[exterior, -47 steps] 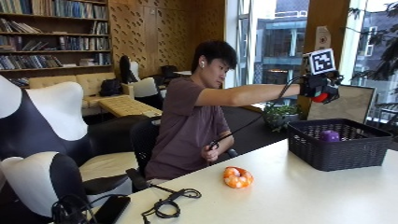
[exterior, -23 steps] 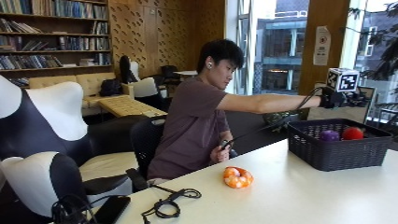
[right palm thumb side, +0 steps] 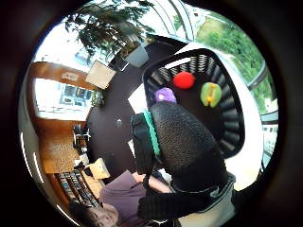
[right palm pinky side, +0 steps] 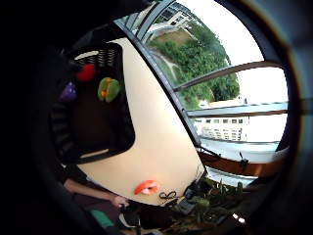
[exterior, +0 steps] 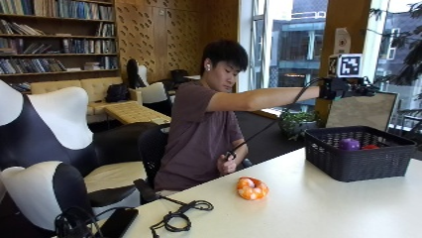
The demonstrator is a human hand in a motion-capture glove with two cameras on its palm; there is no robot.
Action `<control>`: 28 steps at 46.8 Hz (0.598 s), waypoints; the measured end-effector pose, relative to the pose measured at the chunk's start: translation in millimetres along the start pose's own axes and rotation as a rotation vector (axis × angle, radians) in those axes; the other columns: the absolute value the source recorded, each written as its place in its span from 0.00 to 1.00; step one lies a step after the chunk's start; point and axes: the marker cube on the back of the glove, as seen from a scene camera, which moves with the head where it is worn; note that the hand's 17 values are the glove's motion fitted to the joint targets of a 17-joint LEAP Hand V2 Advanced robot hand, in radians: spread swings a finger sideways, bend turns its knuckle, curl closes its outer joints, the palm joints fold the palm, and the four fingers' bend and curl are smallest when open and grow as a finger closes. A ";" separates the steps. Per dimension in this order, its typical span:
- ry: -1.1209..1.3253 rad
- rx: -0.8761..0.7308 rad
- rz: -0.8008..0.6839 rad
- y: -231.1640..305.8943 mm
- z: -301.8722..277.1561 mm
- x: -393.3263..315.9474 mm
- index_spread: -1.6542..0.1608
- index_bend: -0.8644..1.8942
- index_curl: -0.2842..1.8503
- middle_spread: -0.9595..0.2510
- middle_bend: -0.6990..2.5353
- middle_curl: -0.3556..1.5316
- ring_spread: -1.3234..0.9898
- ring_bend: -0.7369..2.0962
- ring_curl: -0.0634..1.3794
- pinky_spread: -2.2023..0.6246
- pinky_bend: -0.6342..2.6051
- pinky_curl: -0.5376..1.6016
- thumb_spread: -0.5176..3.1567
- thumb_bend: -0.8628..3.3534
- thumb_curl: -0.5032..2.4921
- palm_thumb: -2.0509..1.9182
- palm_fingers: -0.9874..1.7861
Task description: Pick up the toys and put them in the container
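Tabletop (exterior: pixel 342 203): white, long, person seated at its far edge by the window.

Basket (exterior: pixel 359 151): black, slatted walls, sits on tabletop near the window end. Palm views look down into it; floor mostly bare.

Right hand (exterior: pixel 346 89): black glove, arm stretched out straight, hand held in the air above the basket's back rim, not touching basket. Holds nothing as far as outside view shows. Thumb-side palm view: gloved thumb (right palm thumb side: pixel 184 142) extended across the frame, no toy against it. Finger posture otherwise too small to read; looks relaxed/uncurled, no pinch.

Bare left hand (exterior: pixel 227 163): low, near person's lap, below tabletop edge.

Toys in basket, 3 total: green/yellow toy (right palm thumb side: pixel 210 94) apart from the other two; red toy (right palm thumb side: pixel 183 80) and purple toy (right palm thumb side: pixel 164 95) close together near one wall. Outside view shows only purple and red tops over the rim.

Orange toy (exterior: pixel 252 188): on tabletop, well apart from basket, near person's side.

Black cord (exterior: pixel 181 218), coiled, on tabletop near the near end.
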 end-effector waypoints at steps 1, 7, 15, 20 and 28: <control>0.010 -0.004 0.011 9.7 -4.7 4.2 0.75 0.35 0.31 0.72 0.25 0.34 0.57 0.32 0.25 0.79 0.39 0.40 0.49 0.18 0.31 0.48 0.25; 0.037 -0.016 0.158 75.0 -25.8 37.3 0.75 0.35 0.29 0.72 0.25 0.33 0.57 0.32 0.25 0.79 0.38 0.40 0.49 0.19 0.28 0.48 0.26; 0.009 -0.043 0.131 193.6 -33.8 94.9 0.75 0.35 0.27 0.72 0.25 0.32 0.57 0.33 0.25 0.79 0.38 0.40 0.50 0.19 0.26 0.49 0.27; 0.030 -0.105 0.223 260.8 -16.6 128.4 0.76 0.35 0.26 0.72 0.25 0.32 0.58 0.33 0.25 0.79 0.38 0.41 0.50 0.19 0.25 0.49 0.28; 0.170 -0.190 0.299 350.7 56.9 190.0 0.76 0.35 0.25 0.72 0.25 0.31 0.58 0.33 0.25 0.80 0.39 0.41 0.50 0.19 0.23 0.49 0.28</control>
